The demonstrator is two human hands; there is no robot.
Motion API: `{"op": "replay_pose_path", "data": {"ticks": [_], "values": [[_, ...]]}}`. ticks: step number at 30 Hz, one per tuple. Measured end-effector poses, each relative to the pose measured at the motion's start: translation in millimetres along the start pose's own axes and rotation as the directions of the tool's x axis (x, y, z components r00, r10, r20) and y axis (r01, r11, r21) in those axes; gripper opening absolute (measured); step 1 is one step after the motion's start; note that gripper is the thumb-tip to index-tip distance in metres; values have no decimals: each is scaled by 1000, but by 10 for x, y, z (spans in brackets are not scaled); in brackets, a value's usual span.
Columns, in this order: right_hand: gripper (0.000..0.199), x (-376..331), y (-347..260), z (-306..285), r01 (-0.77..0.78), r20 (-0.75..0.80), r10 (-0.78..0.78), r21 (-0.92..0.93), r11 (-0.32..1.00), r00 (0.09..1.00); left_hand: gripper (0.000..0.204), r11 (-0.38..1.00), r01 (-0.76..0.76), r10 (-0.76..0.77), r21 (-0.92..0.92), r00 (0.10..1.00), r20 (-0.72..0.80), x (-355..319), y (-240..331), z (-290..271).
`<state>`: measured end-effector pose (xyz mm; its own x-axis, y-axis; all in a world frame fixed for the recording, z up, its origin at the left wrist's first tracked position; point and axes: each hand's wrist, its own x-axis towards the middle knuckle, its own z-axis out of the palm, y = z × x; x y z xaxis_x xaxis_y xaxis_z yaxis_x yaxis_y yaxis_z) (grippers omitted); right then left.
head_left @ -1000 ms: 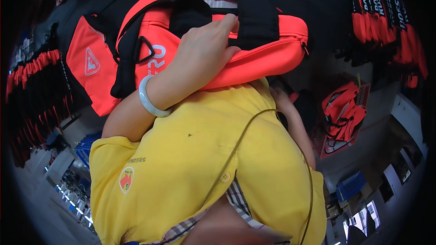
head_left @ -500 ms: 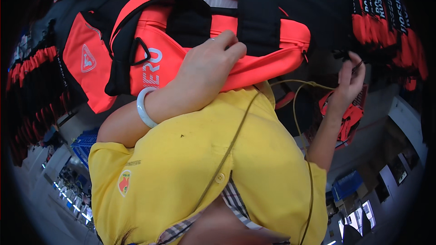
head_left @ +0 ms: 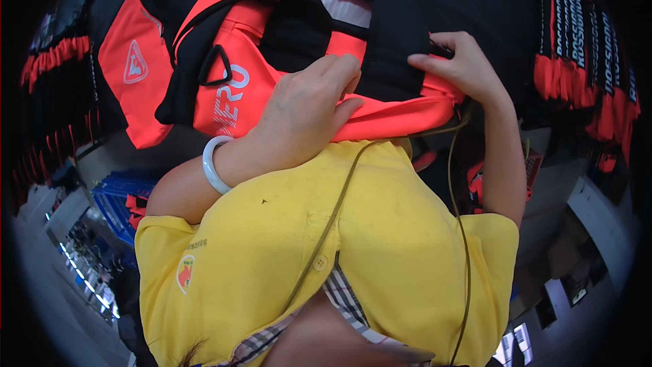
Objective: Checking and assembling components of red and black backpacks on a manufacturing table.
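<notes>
An orange-red and black backpack (head_left: pixel 234 98) lies on a dark surface against my front, its straps and grey-lined part toward the far side. My left hand (head_left: pixel 309 98), with a pale bangle on the wrist, rests on its near middle, fingers curled down and closed on the fabric. At the backpack's right end is my right hand (head_left: pixel 468 68), thumb and forefinger bent inward around something small and dark that I cannot make out. A thin olive cord (head_left: pixel 353 170) hangs down my yellow shirt and runs to the bag's right corner, below my right hand.
An orange-red flap with a white emblem (head_left: pixel 136 61) sticks out at the left. Bundles of black and red straps hang at the far left (head_left: pixel 61 95) and right (head_left: pixel 584 75). Blue crates (head_left: pixel 119 204) stand low at the left, and a red bin lies behind my right forearm.
My right hand has moved left and away from me, from beside the hanging straps onto the backpack's right end. The cord has shifted with it. My left hand stays on the bag.
</notes>
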<state>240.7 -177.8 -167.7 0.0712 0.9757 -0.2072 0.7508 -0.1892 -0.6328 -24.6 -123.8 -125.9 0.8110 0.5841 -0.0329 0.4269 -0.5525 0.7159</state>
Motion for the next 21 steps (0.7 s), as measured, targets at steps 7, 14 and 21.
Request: {"op": "replay_pose_path", "data": {"ticks": [7, 14, 21], "values": [[29, 12, -88, 71, -269, 143, 230, 584, 766, 963, 35, 998, 43, -47, -47, 996, -78, 39, -45, -33], [31, 49, 194, 197, -175, 109, 147, 799, 575, 983, 28, 987, -13, 18, 162, 999, -32, 218, -122, 96], [30, 53, 187, 155, -158, 93, 133, 744, 650, 987, 12, 985, -43, 62, 168, 992, -110, 222, -194, 175]]}}
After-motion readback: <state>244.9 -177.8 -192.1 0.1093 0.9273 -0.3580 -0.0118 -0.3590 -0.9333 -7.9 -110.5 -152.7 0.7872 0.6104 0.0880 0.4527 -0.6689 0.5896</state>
